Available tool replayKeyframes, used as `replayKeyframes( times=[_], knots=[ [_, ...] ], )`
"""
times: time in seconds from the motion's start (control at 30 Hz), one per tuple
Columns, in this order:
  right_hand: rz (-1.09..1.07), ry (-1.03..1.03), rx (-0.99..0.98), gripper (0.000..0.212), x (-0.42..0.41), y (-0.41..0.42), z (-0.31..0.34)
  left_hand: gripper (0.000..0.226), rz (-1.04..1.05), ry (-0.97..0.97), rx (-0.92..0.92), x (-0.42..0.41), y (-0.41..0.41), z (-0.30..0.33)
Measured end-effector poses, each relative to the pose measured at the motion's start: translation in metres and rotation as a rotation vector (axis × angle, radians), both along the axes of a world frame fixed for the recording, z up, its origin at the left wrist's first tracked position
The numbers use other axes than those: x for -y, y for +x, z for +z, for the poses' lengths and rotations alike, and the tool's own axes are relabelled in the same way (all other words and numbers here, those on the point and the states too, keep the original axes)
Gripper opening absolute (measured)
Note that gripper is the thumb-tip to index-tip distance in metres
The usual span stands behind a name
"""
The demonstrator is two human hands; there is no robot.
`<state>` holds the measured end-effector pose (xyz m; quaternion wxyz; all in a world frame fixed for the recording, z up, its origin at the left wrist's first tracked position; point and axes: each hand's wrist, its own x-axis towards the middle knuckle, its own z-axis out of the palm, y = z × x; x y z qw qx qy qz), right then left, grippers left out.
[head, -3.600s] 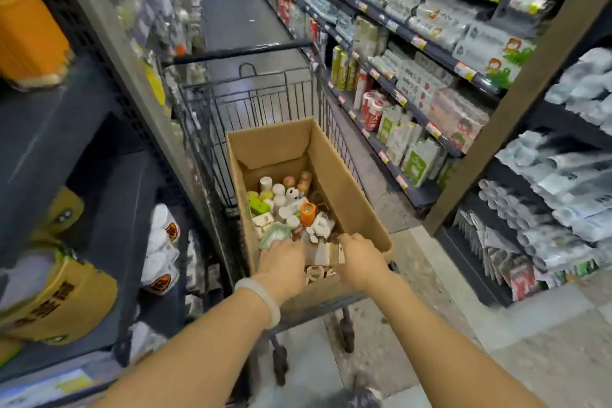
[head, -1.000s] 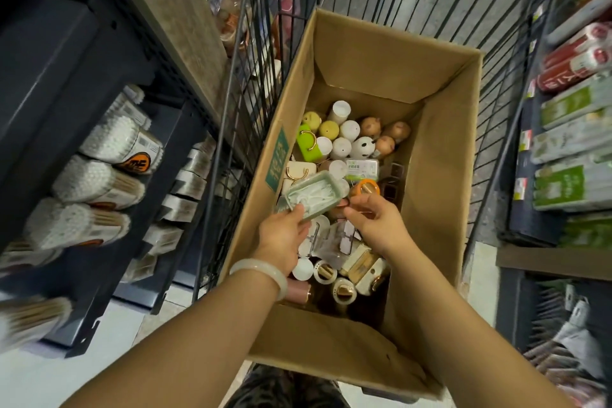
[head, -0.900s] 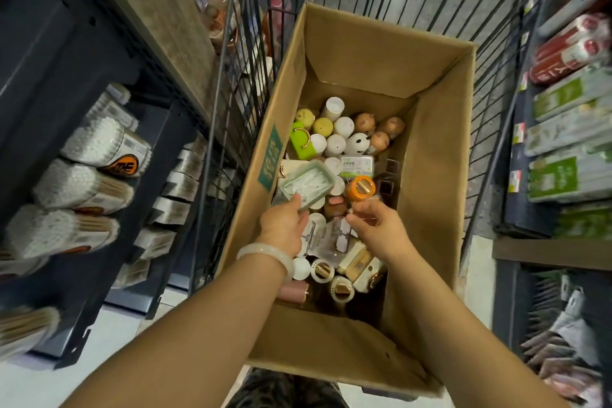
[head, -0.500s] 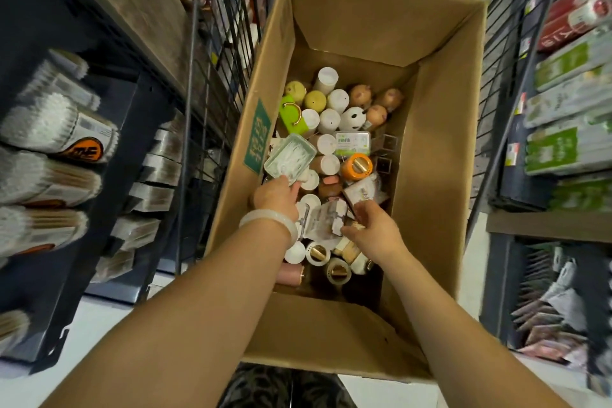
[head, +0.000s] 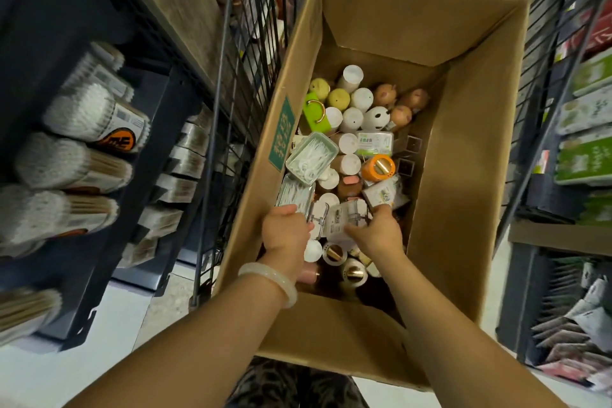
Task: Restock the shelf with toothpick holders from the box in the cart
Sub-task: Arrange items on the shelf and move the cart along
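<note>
My two forearms reach up from the bottom of the frame into the cardboard box, which sits in the wire cart and fills the centre. A pale bangle circles my left wrist. My left hand has its fingers curled round the near end of a clear flat case of white picks against the box's left wall. My right hand pinches a flat carded packet in the middle of the heap; its thumb and fingers close on the packet's near edge.

Just below my hands, in the near end of the box, three round white holders with gold tops stand upright, partly hidden by my wrists. Beyond my grip a second clear case of picks lies tilted on top of the first. To its right stands one orange holder with a gold cap, and behind that a clear box with a green label. At the far end are white cylinders, two yellow-green egg-shaped holders, three brown ones and one bright green box with a gold ring. A green sticker marks the box's left wall.

At the left of the frame, dark shelves hold bundles of cotton swabs. At the right edge are green and white packets.
</note>
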<state>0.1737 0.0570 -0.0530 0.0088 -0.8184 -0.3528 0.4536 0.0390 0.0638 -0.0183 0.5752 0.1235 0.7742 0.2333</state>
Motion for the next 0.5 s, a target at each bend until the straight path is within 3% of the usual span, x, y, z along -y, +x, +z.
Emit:
replayKeyframes(
  times=[0.13,0.23,0.37,0.5],
  knots=[
    [-0.048,0.110,-0.098,0.049,-0.001,0.023,0.030,0.026,-0.391,0.113,-0.118,-0.001,-0.002,0.006],
    [-0.034,0.186,-0.261,0.028,-0.006,0.040,0.053,0.051,-0.630,0.173,-0.078,-0.005,-0.003,0.014],
    [0.129,0.196,-0.456,0.035,-0.015,0.047,0.082,0.076,-0.852,0.267,0.030,-0.014,-0.003,0.037],
    [0.232,0.213,-0.541,0.043,-0.020,0.037,0.094,0.050,-0.902,0.256,0.042,-0.014,-0.013,0.046]
  ],
)
